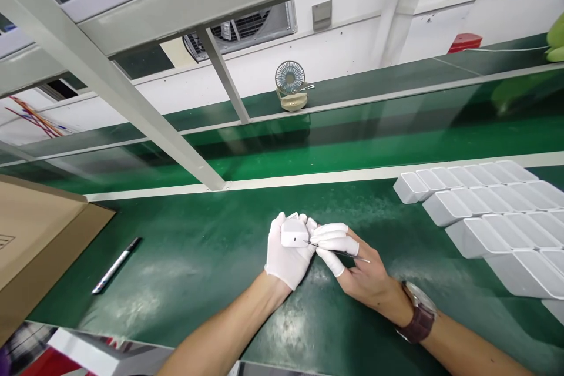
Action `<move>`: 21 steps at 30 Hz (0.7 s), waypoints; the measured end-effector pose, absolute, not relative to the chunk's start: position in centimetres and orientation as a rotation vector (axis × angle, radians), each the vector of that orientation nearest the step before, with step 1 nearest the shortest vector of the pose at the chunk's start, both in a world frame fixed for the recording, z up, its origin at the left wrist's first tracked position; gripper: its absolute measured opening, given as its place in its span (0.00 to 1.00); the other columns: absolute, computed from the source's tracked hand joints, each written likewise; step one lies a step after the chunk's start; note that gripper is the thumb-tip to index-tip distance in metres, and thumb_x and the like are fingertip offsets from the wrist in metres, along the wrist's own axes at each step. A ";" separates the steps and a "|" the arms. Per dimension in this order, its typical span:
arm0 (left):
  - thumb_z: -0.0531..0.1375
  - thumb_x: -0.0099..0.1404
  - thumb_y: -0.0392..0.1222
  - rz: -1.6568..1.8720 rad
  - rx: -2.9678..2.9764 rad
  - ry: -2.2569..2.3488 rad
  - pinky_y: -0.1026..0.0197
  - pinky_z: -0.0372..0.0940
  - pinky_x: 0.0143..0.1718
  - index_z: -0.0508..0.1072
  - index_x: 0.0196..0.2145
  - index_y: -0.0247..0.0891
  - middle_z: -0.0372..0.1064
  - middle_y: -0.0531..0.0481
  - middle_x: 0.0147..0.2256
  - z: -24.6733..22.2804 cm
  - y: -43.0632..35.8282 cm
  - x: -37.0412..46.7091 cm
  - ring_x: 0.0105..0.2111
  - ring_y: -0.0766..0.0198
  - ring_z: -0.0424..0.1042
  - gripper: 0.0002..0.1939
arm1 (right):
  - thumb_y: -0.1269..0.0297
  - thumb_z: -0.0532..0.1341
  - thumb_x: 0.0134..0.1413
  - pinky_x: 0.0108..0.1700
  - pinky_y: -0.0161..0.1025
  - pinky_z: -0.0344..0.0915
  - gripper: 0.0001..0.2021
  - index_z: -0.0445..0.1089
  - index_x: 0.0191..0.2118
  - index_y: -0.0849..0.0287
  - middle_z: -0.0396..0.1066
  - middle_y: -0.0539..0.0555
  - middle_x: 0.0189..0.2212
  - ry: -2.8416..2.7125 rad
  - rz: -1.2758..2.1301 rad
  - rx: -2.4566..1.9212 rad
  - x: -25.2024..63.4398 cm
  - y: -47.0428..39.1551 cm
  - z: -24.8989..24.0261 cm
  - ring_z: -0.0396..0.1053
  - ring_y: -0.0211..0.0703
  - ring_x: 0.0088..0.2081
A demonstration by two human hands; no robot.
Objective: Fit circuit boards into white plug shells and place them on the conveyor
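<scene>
My left hand (288, 258), in a white glove, is closed around a small white plastic case (294, 234) with a dark slot on its near face. My right hand (348, 252) wears white finger cots and pinches a thin metal pick (339, 254). The pick's tip reaches the near face of the case, close to the slot; whether it touches is too small to tell. Both hands are together over the middle of the green table (198, 282). The fingers of my left hand partly cover the sides of the case.
Rows of white plastic boxes (511, 229) stand at the right. A marker pen (117, 265) lies at the left, near a cardboard box (48, 247). A slanting metal post (145, 111) meets the table's far edge. A small fan (291, 79) stands behind, on a green shelf.
</scene>
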State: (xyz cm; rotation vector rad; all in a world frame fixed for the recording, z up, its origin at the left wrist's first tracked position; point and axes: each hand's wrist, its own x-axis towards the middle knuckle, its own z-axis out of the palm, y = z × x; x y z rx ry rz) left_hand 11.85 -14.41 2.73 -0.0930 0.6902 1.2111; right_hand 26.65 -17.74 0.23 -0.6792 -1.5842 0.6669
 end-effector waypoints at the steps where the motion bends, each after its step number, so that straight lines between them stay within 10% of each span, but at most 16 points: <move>1: 0.61 0.65 0.43 1.207 -0.078 0.679 0.57 0.72 0.37 0.72 0.30 0.34 0.72 0.44 0.32 2.7 -14.4 11.8 0.34 0.57 0.74 0.09 | 0.82 0.61 0.58 0.51 0.52 0.71 0.21 0.71 0.52 0.53 0.74 0.59 0.49 -1.599 0.670 -0.672 26.7 -17.7 0.2 0.70 0.53 0.54; 21: 0.62 0.65 0.46 1.152 -0.121 0.669 0.59 0.72 0.36 0.71 0.31 0.36 0.70 0.46 0.32 2.5 -14.8 11.8 0.34 0.60 0.74 0.11 | 0.81 0.62 0.59 0.51 0.52 0.71 0.21 0.71 0.53 0.51 0.76 0.57 0.48 -1.650 0.622 -0.686 26.1 -17.7 -0.3 0.71 0.51 0.54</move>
